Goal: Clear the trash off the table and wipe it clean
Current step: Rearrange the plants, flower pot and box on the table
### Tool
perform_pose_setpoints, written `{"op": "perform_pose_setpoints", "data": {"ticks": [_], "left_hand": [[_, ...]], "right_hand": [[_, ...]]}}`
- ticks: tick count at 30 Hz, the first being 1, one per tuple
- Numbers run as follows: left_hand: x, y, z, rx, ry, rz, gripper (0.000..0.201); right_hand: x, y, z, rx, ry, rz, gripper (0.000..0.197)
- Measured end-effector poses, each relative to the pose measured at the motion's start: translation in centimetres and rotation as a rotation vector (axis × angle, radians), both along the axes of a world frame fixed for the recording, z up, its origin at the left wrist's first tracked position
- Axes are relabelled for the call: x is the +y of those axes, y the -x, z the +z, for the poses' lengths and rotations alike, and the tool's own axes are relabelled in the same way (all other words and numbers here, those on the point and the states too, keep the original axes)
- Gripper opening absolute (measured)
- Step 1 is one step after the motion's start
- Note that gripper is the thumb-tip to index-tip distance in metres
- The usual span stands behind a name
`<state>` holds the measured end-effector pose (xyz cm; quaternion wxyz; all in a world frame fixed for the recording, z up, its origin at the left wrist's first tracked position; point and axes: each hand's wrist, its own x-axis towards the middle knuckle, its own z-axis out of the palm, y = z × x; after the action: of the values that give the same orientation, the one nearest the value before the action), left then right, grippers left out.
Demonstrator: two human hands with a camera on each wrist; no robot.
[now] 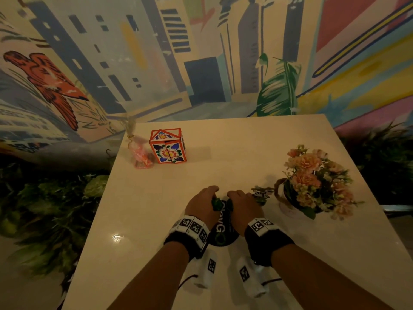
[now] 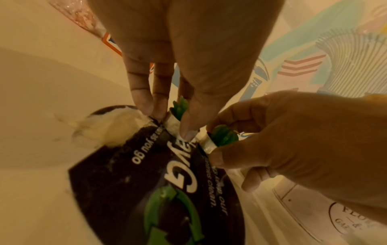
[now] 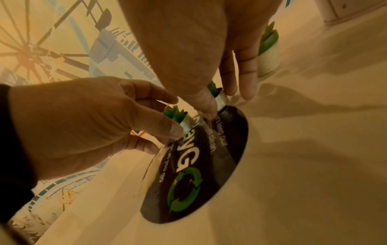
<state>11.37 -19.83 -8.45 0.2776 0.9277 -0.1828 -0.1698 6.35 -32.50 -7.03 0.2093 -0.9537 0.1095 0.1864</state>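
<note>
Glossy smooth table [image 1: 143, 220], matt black disc [image 3: 226, 149], shiny silvery bands [image 2: 173, 123] on green plastic plants [image 2: 224, 135]

I see the disc [image 1: 223, 238] lying on the table [image 1: 143, 220] at its near middle. My left hand [image 1: 202, 205] and right hand [image 1: 243, 209] sit side by side over its far edge. The flowers [image 1: 312, 182] stand to the right, a small pot [image 1: 260, 194] between them and my right hand. The box [image 1: 168, 146] stands far left, a bag [image 1: 139, 153] just left of it.

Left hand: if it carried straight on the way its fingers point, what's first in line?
Probably the floral box, far across the bare table from the left hand. Depth is unclear; the wrapped pink packet beside it is close to that line.
</note>
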Motion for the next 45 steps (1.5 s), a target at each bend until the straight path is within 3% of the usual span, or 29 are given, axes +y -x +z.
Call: {"op": "perform_pose_setpoints", "data": {"ticks": [14, 18, 20, 23, 26, 29, 32, 34, 38, 43, 45], "left_hand": [[0.2, 0.3, -0.1, -0.001, -0.006, 0.016, 0.062], [3.0, -0.3, 1.0, -0.024, 0.108, 0.092, 0.067], [5.5, -1.2, 1.8, -0.060, 0.121, 0.160, 0.062], [9.3, -3.0, 3.1, -0.137, 0.129, 0.314, 0.048], [11.5, -5.1, 5.0, -0.249, 0.088, 0.373, 0.040], [12.0, -8.0, 7.7, -0.470, 0.029, 0.289, 0.041], [11.0, -11.1, 10.4, -0.653, -0.031, 0.142, 0.060], [9.5, -13.2, 11.8, -0.618, -0.081, 0.058, 0.079], [6.5, -16.8, 12.3, -0.367, -0.309, -0.052, 0.103], [5.1, -18.9, 9.6, -0.213, -0.443, -0.030, 0.098], [5.2, -19.1, 9.1, -0.207, -0.438, -0.039, 0.085]], "right_hand": [[0.2, 0.4, 0.1, -0.024, 0.019, -0.003, 0.050], [0.3, 2.0, 0.9, -0.044, -0.043, -0.029, 0.068], [0.6, 3.4, 1.5, -0.094, -0.061, -0.022, 0.064], [1.9, 5.8, 2.7, -0.126, -0.087, 0.057, 0.048], [4.1, 7.3, 3.5, -0.046, -0.149, 0.261, 0.037], [6.2, 7.2, 3.8, -0.003, -0.169, 0.394, 0.031], [7.6, 6.7, 3.6, 0.021, -0.177, 0.451, 0.033], [8.2, 6.6, 3.4, 0.022, -0.190, 0.449, 0.036], [8.1, 6.9, 4.0, -0.029, -0.220, 0.372, 0.035], [6.6, 7.8, 4.7, -0.074, -0.218, 0.270, 0.034], [6.0, 8.3, 4.7, -0.052, -0.213, 0.245, 0.034]]}}
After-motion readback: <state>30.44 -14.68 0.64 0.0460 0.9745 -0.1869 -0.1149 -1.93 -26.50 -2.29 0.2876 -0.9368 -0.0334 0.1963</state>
